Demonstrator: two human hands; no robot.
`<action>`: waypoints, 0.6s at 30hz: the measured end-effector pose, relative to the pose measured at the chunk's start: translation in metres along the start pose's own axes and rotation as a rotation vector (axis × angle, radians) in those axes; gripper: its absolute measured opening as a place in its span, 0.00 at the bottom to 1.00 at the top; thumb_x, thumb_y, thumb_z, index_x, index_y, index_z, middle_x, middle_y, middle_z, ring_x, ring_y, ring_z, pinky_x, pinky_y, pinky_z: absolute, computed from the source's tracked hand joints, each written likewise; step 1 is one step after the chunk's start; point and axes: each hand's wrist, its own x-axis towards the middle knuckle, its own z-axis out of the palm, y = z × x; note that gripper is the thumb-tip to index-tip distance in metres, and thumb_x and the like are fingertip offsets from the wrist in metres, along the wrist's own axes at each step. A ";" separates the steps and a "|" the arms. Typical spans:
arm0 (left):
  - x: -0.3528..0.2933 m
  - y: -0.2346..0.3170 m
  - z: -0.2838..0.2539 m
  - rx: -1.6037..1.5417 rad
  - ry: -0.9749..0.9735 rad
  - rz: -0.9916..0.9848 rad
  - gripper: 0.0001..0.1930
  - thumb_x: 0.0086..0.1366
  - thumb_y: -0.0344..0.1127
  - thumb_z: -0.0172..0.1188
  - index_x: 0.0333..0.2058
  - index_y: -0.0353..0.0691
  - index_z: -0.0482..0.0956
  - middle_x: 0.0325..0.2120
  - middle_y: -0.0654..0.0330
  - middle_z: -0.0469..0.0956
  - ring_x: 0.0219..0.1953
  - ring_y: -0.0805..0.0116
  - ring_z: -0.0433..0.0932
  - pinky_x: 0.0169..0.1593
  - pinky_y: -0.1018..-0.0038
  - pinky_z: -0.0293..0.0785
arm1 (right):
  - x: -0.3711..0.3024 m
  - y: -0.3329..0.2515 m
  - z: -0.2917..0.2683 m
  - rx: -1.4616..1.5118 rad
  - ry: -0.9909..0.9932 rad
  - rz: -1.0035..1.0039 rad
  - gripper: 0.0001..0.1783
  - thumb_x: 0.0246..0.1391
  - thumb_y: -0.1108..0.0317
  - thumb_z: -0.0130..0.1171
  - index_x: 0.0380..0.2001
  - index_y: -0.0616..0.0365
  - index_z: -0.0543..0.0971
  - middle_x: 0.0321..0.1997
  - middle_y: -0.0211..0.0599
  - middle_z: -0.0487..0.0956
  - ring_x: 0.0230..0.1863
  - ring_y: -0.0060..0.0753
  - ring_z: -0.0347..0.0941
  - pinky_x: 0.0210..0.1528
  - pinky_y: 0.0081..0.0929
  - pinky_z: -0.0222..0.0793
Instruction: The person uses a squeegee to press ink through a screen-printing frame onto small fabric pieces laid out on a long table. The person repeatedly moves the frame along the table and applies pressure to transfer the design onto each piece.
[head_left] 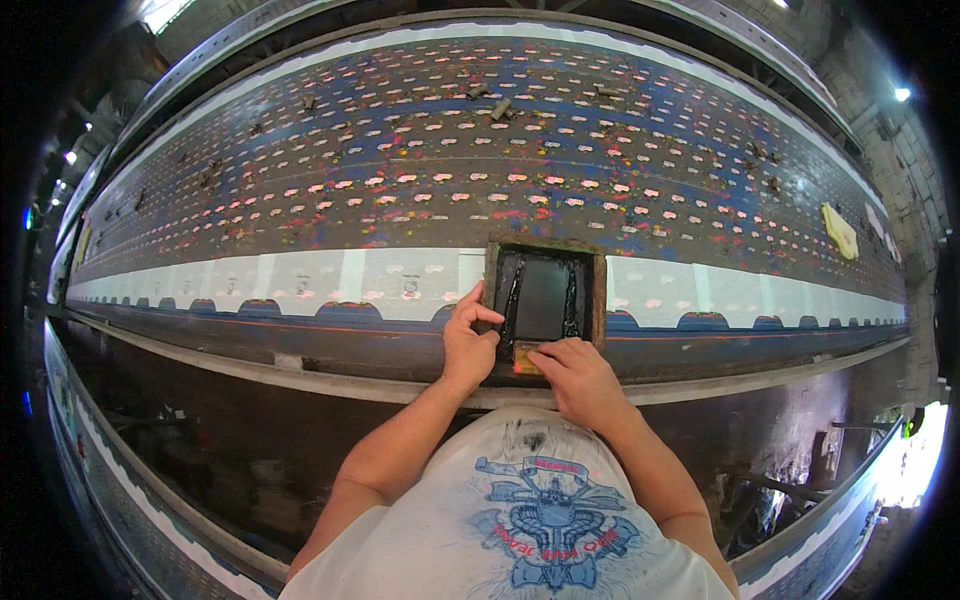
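Note:
A small wooden printing screen frame [599, 300] lies at the near edge of the long table, in front of my body. Its dark mesh [543, 298] carries streaks of wet-looking black ink along both sides. My left hand [472, 342] is closed on the frame's left side, with a finger reaching over the rim. At the frame's near end, my right hand [580, 378] grips a short squeegee [525, 357] with a worn yellow and red handle. The squeegee's lower edge is hidden inside the frame.
A white fabric strip [400, 275] with dark scalloped shapes runs along the table's near side. Beyond it, the table [450, 150] is covered in rows of small pale prints and colour stains. A yellow cloth or sponge [840, 232] lies at the right, and small scraps [501, 108] farther back.

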 end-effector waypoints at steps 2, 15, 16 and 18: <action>-0.001 0.001 0.002 0.004 0.007 -0.022 0.16 0.56 0.11 0.64 0.37 0.40 0.88 0.82 0.42 0.69 0.84 0.45 0.68 0.82 0.58 0.64 | 0.007 -0.001 -0.002 -0.050 -0.037 -0.010 0.29 0.53 0.82 0.68 0.61 0.60 0.87 0.59 0.46 0.87 0.59 0.55 0.83 0.64 0.49 0.80; -0.001 0.000 0.002 0.138 0.002 0.057 0.16 0.56 0.11 0.65 0.36 0.42 0.89 0.81 0.43 0.70 0.83 0.43 0.68 0.82 0.56 0.64 | 0.107 0.096 -0.008 -0.136 0.043 0.105 0.27 0.58 0.86 0.62 0.60 0.58 0.88 0.53 0.50 0.89 0.60 0.61 0.82 0.63 0.54 0.80; -0.001 0.001 0.001 0.132 -0.005 0.056 0.16 0.56 0.11 0.65 0.36 0.42 0.89 0.81 0.43 0.70 0.82 0.43 0.68 0.82 0.56 0.64 | 0.107 0.098 -0.005 -0.120 0.075 0.085 0.28 0.57 0.86 0.61 0.60 0.58 0.88 0.53 0.50 0.89 0.60 0.61 0.83 0.63 0.54 0.80; -0.002 0.002 0.001 0.121 -0.008 0.047 0.17 0.56 0.11 0.64 0.36 0.42 0.89 0.81 0.43 0.70 0.82 0.43 0.69 0.82 0.56 0.63 | 0.108 0.098 -0.002 -0.105 0.100 0.105 0.29 0.56 0.86 0.61 0.60 0.58 0.88 0.52 0.50 0.89 0.59 0.61 0.83 0.63 0.55 0.79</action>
